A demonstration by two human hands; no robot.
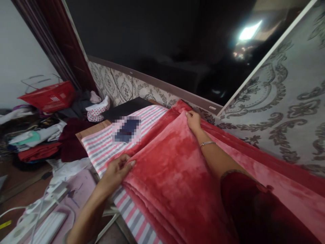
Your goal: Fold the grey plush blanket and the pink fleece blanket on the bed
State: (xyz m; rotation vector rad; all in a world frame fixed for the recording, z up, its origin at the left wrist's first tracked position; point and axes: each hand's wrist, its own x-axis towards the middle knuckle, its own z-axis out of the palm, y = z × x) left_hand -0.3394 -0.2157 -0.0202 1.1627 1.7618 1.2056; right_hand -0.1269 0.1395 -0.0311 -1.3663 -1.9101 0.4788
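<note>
A plush red and pink blanket lies in folded layers over a striped pink, grey and white cloth. My left hand pinches the blanket's near left corner between thumb and fingers. Farther off, by the wall, my right hand grips the upper edge of the same layer, with a thin bracelet on that wrist. The edge runs fairly straight between both hands. More of the blanket stretches away to the right, partly hidden behind my right arm. Beyond my left hand, a blurred dark item rests on the striped cloth.
A large dark screen hangs on the patterned wall. At left are heaped clothes and a red bag. A power strip with white cables lies on a pink surface at lower left. A wooden board edge shows beneath the cloth.
</note>
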